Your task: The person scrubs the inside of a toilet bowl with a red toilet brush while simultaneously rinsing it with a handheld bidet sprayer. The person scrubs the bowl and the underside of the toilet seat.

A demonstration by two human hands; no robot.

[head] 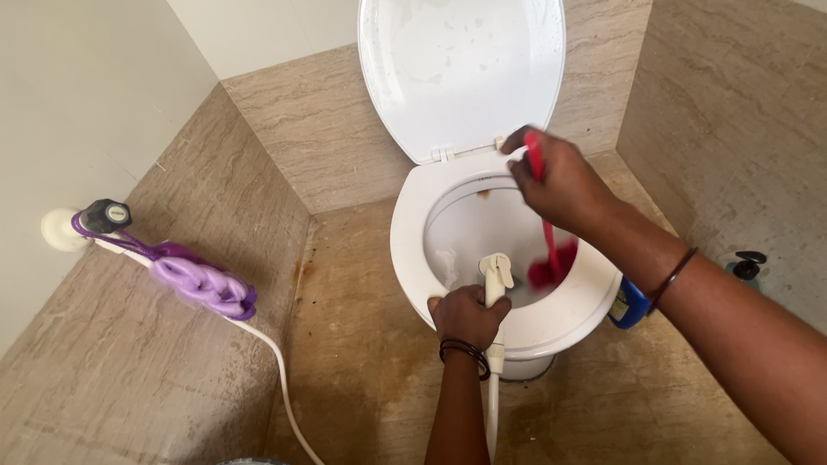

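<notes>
I see the big white toilet bowl (413,250) with its lid up. I think this is the scrubbing step. My right hand (556,176) wraps tight around the red plastic brush (551,267), down inside the bowl. My left hand (468,314) grips the small white spray nozzle (496,271) at the front rim. Next calls for rinsing where the brush rubs.

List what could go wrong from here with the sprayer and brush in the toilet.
1. The left hand aims the sprayer into the bowl from close above the rim, so water may splash back onto the seat, floor or arms.
2. The right hand works the red brush, blurred with motion, which could flick dirty water out.
3. The hose trails across the floor and could snag a foot.
</notes>
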